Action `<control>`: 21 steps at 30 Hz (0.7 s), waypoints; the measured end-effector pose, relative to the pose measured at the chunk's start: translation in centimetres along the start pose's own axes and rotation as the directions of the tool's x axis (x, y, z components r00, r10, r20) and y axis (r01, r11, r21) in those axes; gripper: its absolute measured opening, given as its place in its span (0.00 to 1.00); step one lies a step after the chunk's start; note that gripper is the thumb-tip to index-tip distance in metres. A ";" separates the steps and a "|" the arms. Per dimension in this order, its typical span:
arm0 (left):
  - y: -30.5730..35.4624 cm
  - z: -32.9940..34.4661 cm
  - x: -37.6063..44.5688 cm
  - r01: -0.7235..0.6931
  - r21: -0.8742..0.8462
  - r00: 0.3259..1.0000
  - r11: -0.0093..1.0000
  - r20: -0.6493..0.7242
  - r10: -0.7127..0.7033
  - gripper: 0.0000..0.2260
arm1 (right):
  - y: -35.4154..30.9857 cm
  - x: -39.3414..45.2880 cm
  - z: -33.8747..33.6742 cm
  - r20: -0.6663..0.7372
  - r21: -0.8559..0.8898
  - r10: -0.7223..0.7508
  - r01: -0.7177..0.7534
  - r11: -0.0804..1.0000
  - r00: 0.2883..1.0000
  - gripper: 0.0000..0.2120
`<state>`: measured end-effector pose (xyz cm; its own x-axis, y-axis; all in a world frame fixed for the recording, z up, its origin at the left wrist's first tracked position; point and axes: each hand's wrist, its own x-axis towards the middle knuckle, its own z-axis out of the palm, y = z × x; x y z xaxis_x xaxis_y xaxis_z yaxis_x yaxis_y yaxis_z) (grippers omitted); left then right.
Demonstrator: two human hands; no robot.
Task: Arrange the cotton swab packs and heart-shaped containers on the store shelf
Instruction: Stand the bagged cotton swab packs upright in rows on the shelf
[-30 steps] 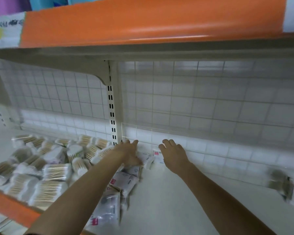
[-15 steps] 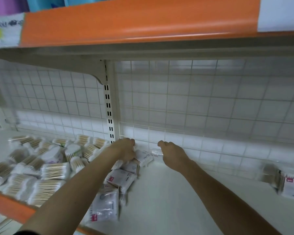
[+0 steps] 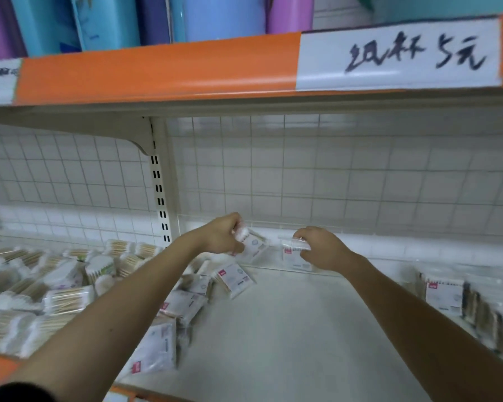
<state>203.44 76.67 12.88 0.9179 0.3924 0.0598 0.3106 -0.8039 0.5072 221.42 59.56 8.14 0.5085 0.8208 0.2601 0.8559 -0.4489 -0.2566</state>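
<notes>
From the head camera we saw both our arms stretched toward the back of the white shelf [image 3: 288, 329], near the wire grid backing [image 3: 331, 175]. Our left hand [image 3: 221, 235] had its fingers curled round a cotton swab pack [image 3: 253, 243], lifted and tilted just above the shelf floor. Our right hand [image 3: 320, 248] pinched the top edge of a second pack [image 3: 295, 255], which stood upright at the back, its bottom edge at the shelf floor. The two packs were near each other but apart.

Below our left forearm lay a loose row of flat packs [image 3: 186, 303] with red labels, overlapping and partly hidden by the arm. Further left sat a heap of bundled wooden-stick swabs [image 3: 55, 291], blurred, beyond the slotted upright post [image 3: 160, 195]. On the right side stood another group of packs [image 3: 447, 294], blurred by motion; we could not tell how many. We could not make out any heart-shaped containers.

Overhead ran the orange shelf edge [image 3: 157, 71] with a handwritten white price label [image 3: 401, 53], and coloured rolls [image 3: 186, 15] stood above it.
</notes>
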 end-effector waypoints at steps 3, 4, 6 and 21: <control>1.9 1.4 1.0 -0.078 0.024 0.997 0.997 0.007 0.078 0.12 | 1.9 -1.6 -1.6 0.023 -0.025 0.034 -0.034 0.999 0.999 0.18; 2.7 1.8 1.3 -0.102 0.035 0.995 0.994 0.006 0.102 0.12 | 2.6 -2.1 -2.1 0.032 -0.038 0.040 -0.039 0.998 0.999 0.18; 4.2 2.7 1.9 -0.138 0.001 0.990 0.990 0.008 0.138 0.11 | 3.9 -3.3 -3.2 0.041 -0.058 0.058 -0.055 0.997 0.997 0.16; 13.1 9.4 5.1 -0.309 0.012 0.947 0.951 0.098 0.307 0.07 | 11.6 -10.3 -10.6 0.164 -0.218 0.200 -0.162 0.962 0.966 0.16</control>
<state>214.50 63.92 11.73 0.9884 0.0813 0.1282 0.0144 -0.8912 0.4535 227.07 42.16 12.39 0.6468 0.7612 0.0468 0.7618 -0.6420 -0.0861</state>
